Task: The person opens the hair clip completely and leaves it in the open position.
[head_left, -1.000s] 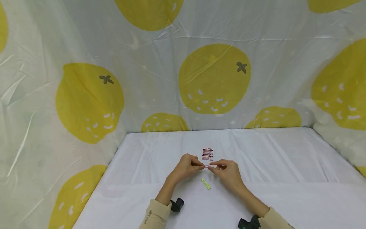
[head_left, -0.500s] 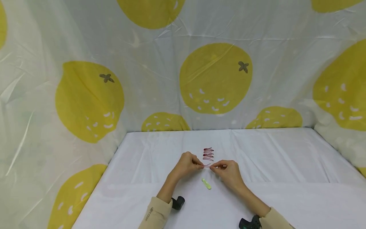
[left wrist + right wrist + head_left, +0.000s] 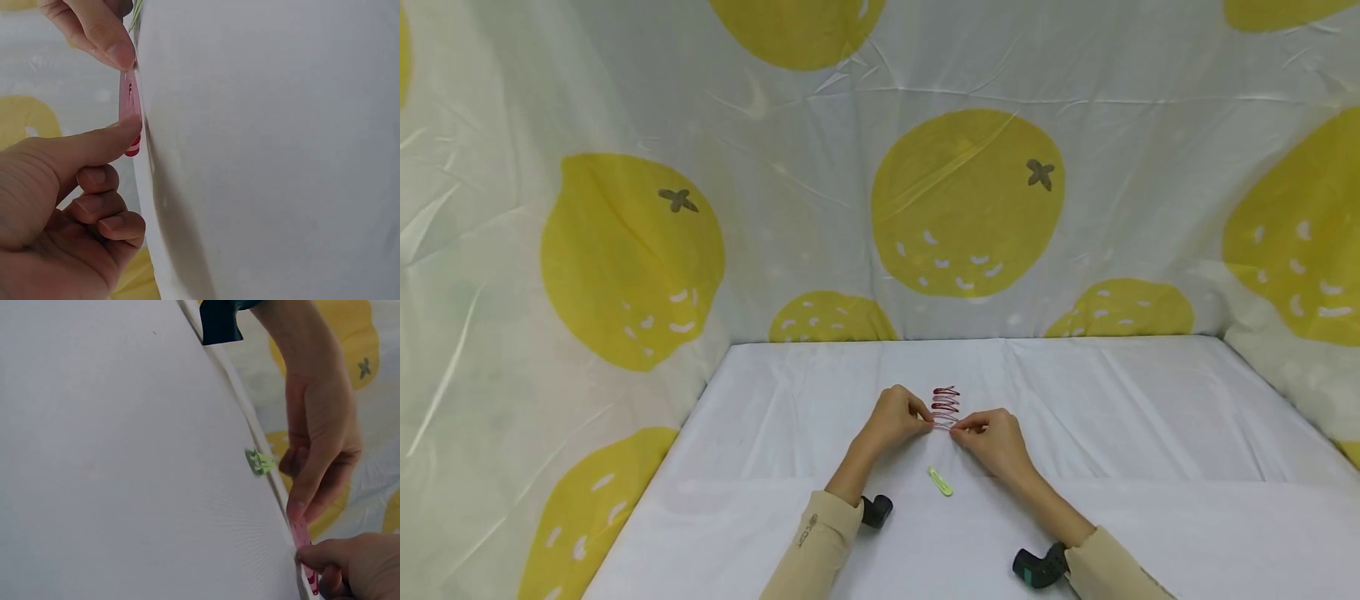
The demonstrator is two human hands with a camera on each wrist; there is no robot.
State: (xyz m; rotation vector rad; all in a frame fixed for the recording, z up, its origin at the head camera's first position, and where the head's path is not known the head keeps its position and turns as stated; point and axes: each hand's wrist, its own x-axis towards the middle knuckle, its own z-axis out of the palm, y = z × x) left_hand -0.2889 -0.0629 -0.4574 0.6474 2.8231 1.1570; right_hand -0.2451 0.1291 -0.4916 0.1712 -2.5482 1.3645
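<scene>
A pink snap hair clip [image 3: 942, 427] is held by its two ends between my hands, low over the white table. My left hand [image 3: 896, 417] pinches its left end between thumb and index finger, the other fingers curled. At the right end, my right hand [image 3: 996, 442] pinches it the same way. In the left wrist view the pink clip [image 3: 127, 94] stretches between both sets of fingertips. Just beyond it lies a column of several red and pink hair clips [image 3: 946, 398]. A light green hair clip [image 3: 940, 481] lies on the table on the near side of the hands.
The table [image 3: 1150, 417] is covered with a white cloth. A white curtain with lemon prints [image 3: 805, 208] hangs behind it and along its sides. Black wrist cameras [image 3: 1040, 567] sit at both wrists, close to the beige sleeves.
Both hands have moved slightly away from the body with the pink hair clip, bringing it right up to the near end of the column. The green clip has stayed in place.
</scene>
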